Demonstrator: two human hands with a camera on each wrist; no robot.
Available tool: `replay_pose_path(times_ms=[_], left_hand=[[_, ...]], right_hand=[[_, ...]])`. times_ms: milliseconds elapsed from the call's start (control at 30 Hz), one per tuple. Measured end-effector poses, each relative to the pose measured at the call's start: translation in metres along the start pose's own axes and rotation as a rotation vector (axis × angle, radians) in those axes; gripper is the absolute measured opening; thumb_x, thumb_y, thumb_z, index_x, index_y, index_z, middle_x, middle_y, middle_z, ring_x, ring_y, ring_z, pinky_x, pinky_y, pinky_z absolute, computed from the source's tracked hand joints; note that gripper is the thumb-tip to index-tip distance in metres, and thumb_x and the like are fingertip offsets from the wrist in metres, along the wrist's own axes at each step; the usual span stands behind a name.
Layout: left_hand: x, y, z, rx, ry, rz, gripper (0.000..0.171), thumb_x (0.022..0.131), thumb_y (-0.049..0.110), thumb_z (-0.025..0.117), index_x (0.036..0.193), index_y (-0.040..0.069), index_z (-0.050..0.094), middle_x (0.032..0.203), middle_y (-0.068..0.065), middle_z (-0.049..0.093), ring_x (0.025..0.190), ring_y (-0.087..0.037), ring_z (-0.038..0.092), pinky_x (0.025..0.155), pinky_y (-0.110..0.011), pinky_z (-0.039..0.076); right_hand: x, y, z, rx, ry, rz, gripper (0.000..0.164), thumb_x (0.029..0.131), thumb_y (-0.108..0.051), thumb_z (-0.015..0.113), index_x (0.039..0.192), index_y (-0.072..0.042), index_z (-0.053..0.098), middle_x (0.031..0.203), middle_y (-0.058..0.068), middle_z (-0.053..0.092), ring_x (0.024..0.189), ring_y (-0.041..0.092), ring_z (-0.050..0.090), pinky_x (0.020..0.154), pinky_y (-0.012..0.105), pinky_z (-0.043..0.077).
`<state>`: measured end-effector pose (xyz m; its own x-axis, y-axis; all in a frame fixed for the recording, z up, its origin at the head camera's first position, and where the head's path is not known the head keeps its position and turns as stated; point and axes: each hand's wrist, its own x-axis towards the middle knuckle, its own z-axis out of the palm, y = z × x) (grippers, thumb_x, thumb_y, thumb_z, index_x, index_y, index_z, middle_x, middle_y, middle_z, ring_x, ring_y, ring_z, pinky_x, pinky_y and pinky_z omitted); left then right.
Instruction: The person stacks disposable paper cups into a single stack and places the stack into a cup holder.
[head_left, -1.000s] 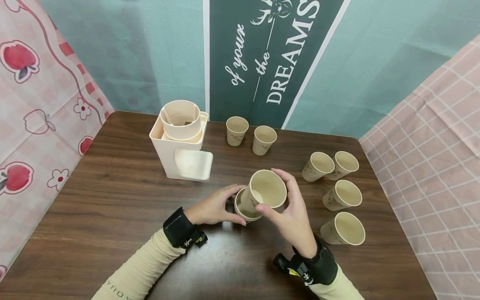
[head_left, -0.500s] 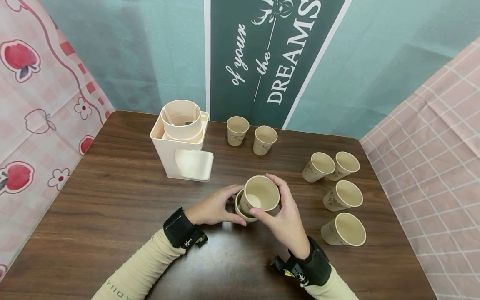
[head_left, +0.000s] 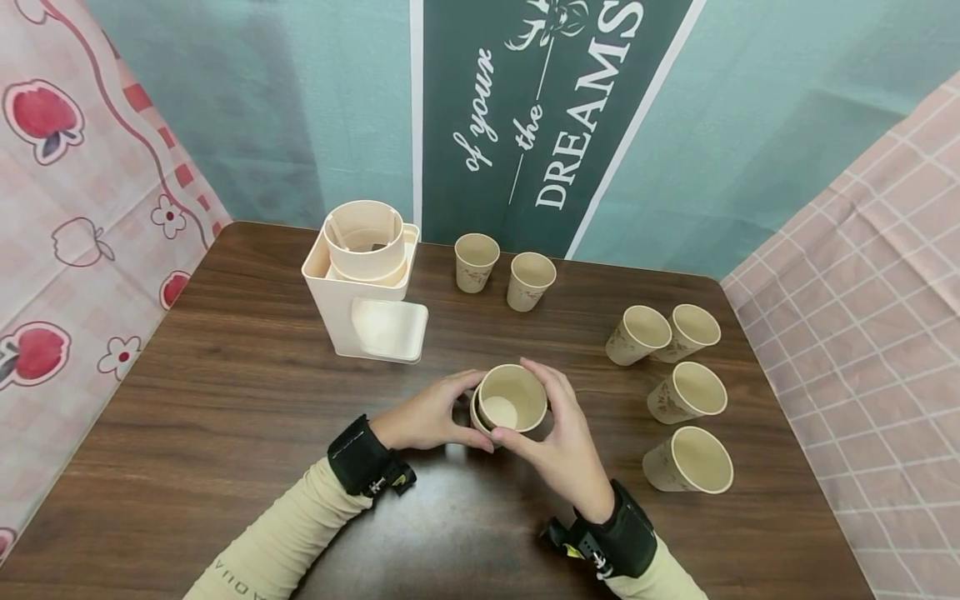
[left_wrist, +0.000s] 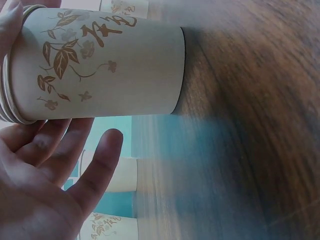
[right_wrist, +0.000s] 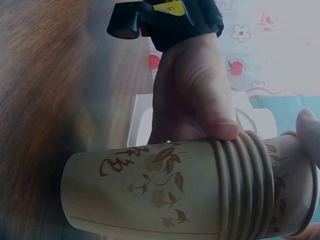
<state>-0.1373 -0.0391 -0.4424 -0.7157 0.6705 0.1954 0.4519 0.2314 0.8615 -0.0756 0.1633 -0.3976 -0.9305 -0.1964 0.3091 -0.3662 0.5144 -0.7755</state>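
We see a stack of paper cups [right_wrist: 145, 195] upright on the dark wooden bench [head_left: 225, 367], several rolled rims layered at its mouth. The left hand [head_left: 426, 415] has its thumb and fingers curved round the stack just under those rims. The right hand [head_left: 562, 446] has its fingers clamped on the upper cup [head_left: 516, 390], thumb on the near side, and we find that cup partway inside the stack's mouth.

Left of the stack and beyond it, we notice a cream box [head_left: 341, 321] with a round tube [head_left: 366, 260] in its top. Straight beyond the stack stand a patterned cup [head_left: 472, 275] and its neighbour [head_left: 523, 293], near a teal cloth [head_left: 360, 100]. Well to the stack's right, we count four more cups [head_left: 670, 462], all upright, the two farthest close together.
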Motion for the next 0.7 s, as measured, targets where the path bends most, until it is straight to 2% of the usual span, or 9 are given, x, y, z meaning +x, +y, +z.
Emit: replay_pose_path(times_ms=[200,333,500,700], left_hand=[[-0.0001,-0.0001,-0.0005,0.001,-0.001,0.015,0.082,0.070,0.051,0.076,0.138,0.014,0.048,0.132,0.004,0.054,0.116,-0.009,0.051,0.096,-0.027,0.045],[-0.0006,0.0009,-0.0011,0.007,-0.001,0.014,0.082,0.070,0.051,0.076,0.137,0.015,0.048,0.132,0.004,0.054,0.116,-0.009,0.051,0.098,-0.029,0.043],[-0.0003,0.0013,-0.0004,0.004,-0.003,-0.007,0.079,0.070,0.039,0.080,0.137,0.014,0.048,0.132,0.003,0.054,0.116,-0.010,0.051,0.098,-0.030,0.044],[0.0008,0.0039,0.0005,-0.003,-0.004,-0.017,0.079,0.069,0.024,0.083,0.137,0.005,0.047,0.133,-0.008,0.054,0.117,-0.022,0.052,0.097,-0.034,0.045]], right_hand=[[-0.0025,0.0047,0.0031,-0.007,-0.010,0.028,0.087,0.068,-0.038,0.082,0.144,-0.018,0.044,0.126,0.003,0.046,0.115,0.017,0.044,0.093,0.046,0.040],[-0.0026,0.0060,0.0034,-0.008,-0.033,0.043,0.088,0.068,-0.040,0.081,0.145,-0.020,0.044,0.125,0.003,0.046,0.113,0.016,0.044,0.091,0.044,0.043],[-0.0021,0.0076,0.0028,-0.010,-0.060,0.037,0.088,0.069,-0.041,0.080,0.146,-0.020,0.042,0.127,0.004,0.046,0.114,0.016,0.045,0.090,0.045,0.045],[-0.0023,0.0099,0.0033,-0.002,-0.058,0.030,0.088,0.071,-0.039,0.080,0.146,-0.017,0.041,0.128,0.006,0.046,0.114,0.018,0.046,0.090,0.046,0.046]])
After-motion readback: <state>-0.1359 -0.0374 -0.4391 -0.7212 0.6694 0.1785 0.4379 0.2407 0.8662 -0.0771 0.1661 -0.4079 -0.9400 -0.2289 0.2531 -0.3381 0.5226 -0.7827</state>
